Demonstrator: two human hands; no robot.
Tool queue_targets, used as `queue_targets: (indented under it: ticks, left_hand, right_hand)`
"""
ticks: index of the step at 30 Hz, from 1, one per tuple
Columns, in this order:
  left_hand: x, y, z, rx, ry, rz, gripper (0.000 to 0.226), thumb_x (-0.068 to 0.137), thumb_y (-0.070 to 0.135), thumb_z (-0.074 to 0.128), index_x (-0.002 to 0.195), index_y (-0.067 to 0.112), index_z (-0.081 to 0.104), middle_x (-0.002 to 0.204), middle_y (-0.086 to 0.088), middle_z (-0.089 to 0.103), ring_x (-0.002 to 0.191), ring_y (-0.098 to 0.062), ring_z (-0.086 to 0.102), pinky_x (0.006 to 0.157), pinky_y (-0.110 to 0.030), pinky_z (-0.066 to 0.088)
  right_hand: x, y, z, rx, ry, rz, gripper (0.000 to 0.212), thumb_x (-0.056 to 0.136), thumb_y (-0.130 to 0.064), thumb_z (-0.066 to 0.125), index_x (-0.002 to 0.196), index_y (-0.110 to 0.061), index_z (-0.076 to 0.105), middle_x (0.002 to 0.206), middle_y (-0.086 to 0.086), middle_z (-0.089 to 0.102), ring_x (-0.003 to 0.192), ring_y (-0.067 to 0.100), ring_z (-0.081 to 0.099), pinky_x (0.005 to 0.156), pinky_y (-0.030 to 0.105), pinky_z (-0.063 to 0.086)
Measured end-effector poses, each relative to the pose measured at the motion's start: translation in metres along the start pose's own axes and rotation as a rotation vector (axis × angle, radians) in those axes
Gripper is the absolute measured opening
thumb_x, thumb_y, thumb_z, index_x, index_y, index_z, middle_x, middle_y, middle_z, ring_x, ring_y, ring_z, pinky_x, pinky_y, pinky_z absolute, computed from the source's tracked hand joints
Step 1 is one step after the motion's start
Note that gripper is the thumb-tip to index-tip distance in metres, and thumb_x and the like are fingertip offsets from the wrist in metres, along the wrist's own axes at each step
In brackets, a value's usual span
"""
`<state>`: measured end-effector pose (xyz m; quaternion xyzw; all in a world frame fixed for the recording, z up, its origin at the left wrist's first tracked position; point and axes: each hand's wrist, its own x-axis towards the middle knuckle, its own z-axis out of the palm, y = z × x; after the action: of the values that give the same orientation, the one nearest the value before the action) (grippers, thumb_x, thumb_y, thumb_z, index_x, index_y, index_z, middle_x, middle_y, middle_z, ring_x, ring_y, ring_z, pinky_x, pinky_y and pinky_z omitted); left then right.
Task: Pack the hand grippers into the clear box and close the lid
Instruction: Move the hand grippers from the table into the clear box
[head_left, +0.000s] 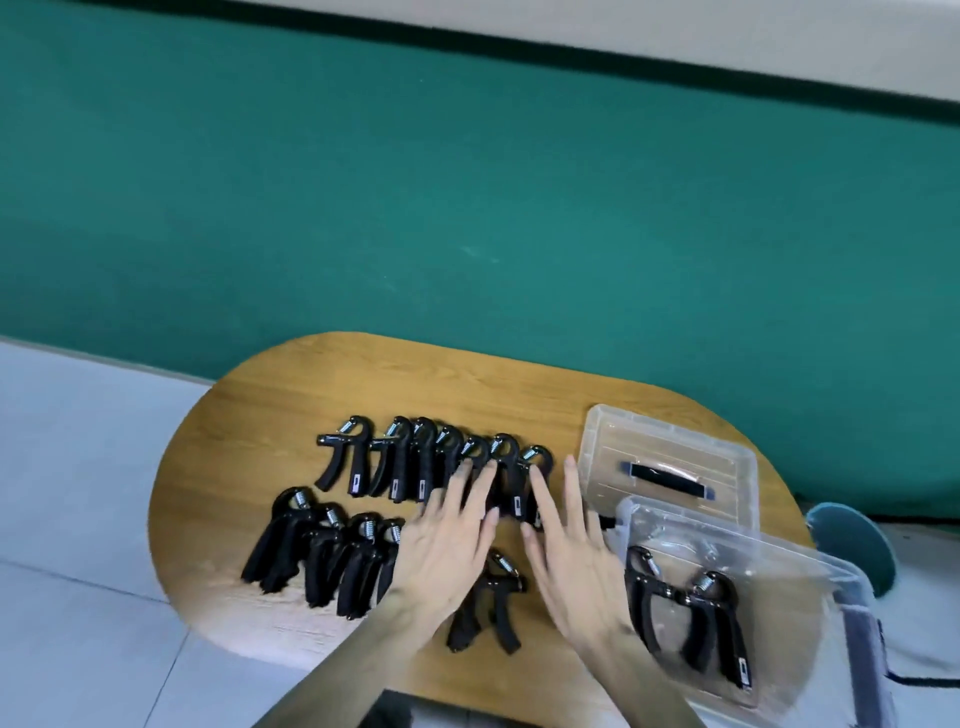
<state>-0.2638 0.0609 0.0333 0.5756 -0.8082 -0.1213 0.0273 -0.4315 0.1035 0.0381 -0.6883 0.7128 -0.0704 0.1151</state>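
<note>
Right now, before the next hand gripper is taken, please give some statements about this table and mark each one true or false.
1. The clear box already holds hand grippers. True: two lie inside.
2. The lid is closed on the box. False: it lies on the table, behind the box.
3. The left hand grips one hand gripper. False: its fingers are straight, above the far row.
4. The right hand has straight fingers and holds nothing. True.
5. One hand gripper lies alone between the forearms. True.
</note>
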Motion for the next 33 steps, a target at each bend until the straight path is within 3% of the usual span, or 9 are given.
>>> queue_targets:
  ticks: [3,7,11,14,17,23,26,30,33]
  left_hand:
    - [-0.005,-0.058,-0.01,0.003,-0.014,-0.038,0.054,0.106,0.047,0.022,0.156,0.026,0.021,0.154,-0.002,0.042,0.11,-0.02,0.062,0.069,-0.032,0.058]
    - [-0.018,-0.12,-0.009,-0.007,-0.058,-0.096,0.057,0.105,0.049,0.018,0.158,0.029,0.014,0.158,-0.005,0.036,0.115,-0.023,0.061,0.082,-0.037,0.057]
    - [-0.021,-0.169,0.008,0.007,-0.149,-0.126,0.059,0.104,0.051,0.014,0.158,0.038,-0.005,0.168,-0.008,0.003,0.123,-0.026,0.055,0.096,-0.041,0.051]
    - [-0.018,-0.202,0.028,0.014,-0.21,-0.184,0.062,0.103,0.051,0.008,0.151,0.036,-0.027,0.164,-0.009,-0.022,0.136,-0.029,0.042,0.111,-0.043,0.039]
    - [-0.018,-0.234,0.054,0.018,-0.225,-0.255,0.063,0.103,0.05,0.007,0.144,0.036,-0.039,0.158,-0.011,-0.035,0.14,-0.031,0.035,0.114,-0.044,0.034]
    - [-0.026,-0.29,0.108,-0.008,-0.244,-0.391,0.062,0.102,0.056,0.006,0.151,0.036,-0.028,0.161,-0.008,-0.031,0.146,-0.032,0.025,0.114,-0.048,0.034]
    - [-0.029,-0.302,0.129,-0.043,-0.216,-0.394,0.062,0.102,0.058,0.006,0.153,0.036,-0.023,0.164,-0.006,-0.026,0.143,-0.032,0.031,0.11,-0.048,0.039]
    - [-0.037,-0.304,0.149,-0.098,-0.194,-0.393,0.063,0.102,0.06,0.005,0.154,0.035,-0.02,0.165,-0.002,-0.023,0.135,-0.03,0.039,0.105,-0.045,0.043]
    - [-0.039,-0.303,0.154,-0.143,-0.14,-0.399,0.064,0.103,0.06,0.009,0.157,0.033,-0.013,0.166,-0.002,-0.018,0.128,-0.029,0.041,0.101,-0.044,0.045]
  right_hand:
    - [0.017,-0.044,0.017,-0.034,-0.032,-0.009,0.067,0.104,-0.046,0.039,0.161,-0.03,0.009,0.169,0.009,0.0,0.113,0.031,0.062,0.061,0.038,0.062]
    - [0.039,-0.091,0.037,-0.059,-0.067,-0.017,0.067,0.103,-0.047,0.038,0.161,-0.03,0.009,0.169,0.007,-0.001,0.117,0.031,0.058,0.067,0.04,0.062]
    - [0.065,-0.133,0.066,-0.086,-0.098,-0.044,0.065,0.103,-0.048,0.037,0.16,-0.029,0.014,0.169,0.006,0.001,0.115,0.03,0.058,0.072,0.041,0.061]
    - [0.092,-0.157,0.093,-0.109,-0.131,-0.085,0.063,0.103,-0.047,0.035,0.16,-0.028,0.017,0.169,0.009,0.004,0.115,0.031,0.058,0.077,0.042,0.06]
    - [0.122,-0.176,0.126,-0.105,-0.202,-0.112,0.061,0.105,-0.047,0.029,0.16,-0.028,0.011,0.169,0.009,-0.007,0.126,0.033,0.051,0.086,0.044,0.058]
    - [0.155,-0.204,0.199,-0.085,-0.297,-0.135,0.063,0.106,-0.047,0.027,0.16,-0.031,-0.001,0.168,0.006,-0.014,0.13,0.033,0.045,0.086,0.042,0.057]
    - [0.163,-0.207,0.226,-0.096,-0.291,-0.182,0.065,0.105,-0.048,0.027,0.16,-0.03,-0.002,0.168,0.007,-0.013,0.133,0.035,0.044,0.091,0.045,0.055]
    - [0.167,-0.213,0.252,-0.103,-0.217,-0.18,0.063,0.104,-0.047,0.031,0.16,-0.025,0.013,0.169,0.011,0.0,0.145,0.037,0.031,0.105,0.052,0.044]
    - [0.171,-0.218,0.263,-0.116,-0.174,-0.178,0.061,0.104,-0.047,0.035,0.158,-0.021,0.024,0.168,0.014,0.01,0.145,0.04,0.032,0.102,0.052,0.042]
